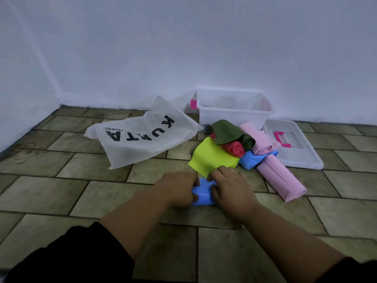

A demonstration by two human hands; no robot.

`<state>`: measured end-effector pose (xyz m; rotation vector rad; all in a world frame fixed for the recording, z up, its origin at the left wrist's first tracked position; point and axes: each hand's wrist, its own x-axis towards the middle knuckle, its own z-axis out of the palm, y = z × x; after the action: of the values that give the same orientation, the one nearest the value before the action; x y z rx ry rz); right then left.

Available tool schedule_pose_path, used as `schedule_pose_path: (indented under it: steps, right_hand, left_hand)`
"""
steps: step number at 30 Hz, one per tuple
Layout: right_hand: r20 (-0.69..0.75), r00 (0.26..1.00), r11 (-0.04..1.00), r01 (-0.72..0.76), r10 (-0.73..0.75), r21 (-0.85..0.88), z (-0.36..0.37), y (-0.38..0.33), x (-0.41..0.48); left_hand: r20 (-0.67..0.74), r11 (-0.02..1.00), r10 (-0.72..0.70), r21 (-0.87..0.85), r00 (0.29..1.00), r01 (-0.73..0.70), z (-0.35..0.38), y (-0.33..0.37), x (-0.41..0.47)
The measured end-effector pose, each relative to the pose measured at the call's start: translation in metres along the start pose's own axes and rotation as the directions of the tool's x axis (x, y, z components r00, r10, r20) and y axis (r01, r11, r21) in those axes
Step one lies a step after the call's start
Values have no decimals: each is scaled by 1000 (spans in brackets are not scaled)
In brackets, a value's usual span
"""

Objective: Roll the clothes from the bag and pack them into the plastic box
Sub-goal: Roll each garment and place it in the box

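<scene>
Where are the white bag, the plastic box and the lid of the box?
white bag [140, 139]: head view, on its printed black letters.
plastic box [230, 117]: head view, on its front wall.
lid [295, 148]: head view, on its flat top beside the pink handle.

The floor [61, 193] is laid with rectangular tiles of mottled olive-brown and tan, set in a staggered pattern with dark grout lines between them. Several tiles show darker stains and scuffs, most plainly toward the left side. A plain white wall [204, 48] rises behind it, and a second white wall [18, 78] meets it at a corner on the left. A dark line runs along the base of both walls.
</scene>
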<state>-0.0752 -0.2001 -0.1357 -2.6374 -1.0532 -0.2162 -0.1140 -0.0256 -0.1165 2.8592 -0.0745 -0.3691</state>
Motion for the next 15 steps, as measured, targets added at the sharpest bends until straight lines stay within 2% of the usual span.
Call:
schedule_pose_path:
  steps: [2, 5, 7, 9, 10, 13, 15]
  right_hand:
    - [67, 995, 997, 68, -69, 26, -3, -2, -4]
    - [174, 983, 996, 69, -59, -51, -3, 0, -4]
    - [172, 985, 1000, 4, 1, -29, -5, -1, 3]
    - [204, 971, 992, -125, 120, 11, -7, -1, 12]
    - [236, 952, 977, -209, 194, 36, -7, -1, 14]
    - [349, 867, 884, -432, 354, 176, -10, -3, 18]
    - [391, 836, 820, -504, 385, 271, -13, -5, 16]
  left_hand:
    - [35, 1000, -19, -3, 999, 19, -5, -3, 5]
    - [49, 998, -59, 24, 997, 58, -11, -4, 11]
    - [-86, 985, -159, 62, 984, 164, -11, -6, 12]
    - [-222, 956, -293, -49, 930, 289, -9, -9, 10]
    - [-221, 942, -335, -110, 916, 318, -6, -9, 9]
    - [-66, 889, -397, -278, 916, 365, 1, 3, 12]
    - [23, 791, -434, -469, 901, 393, 5, 14, 16]
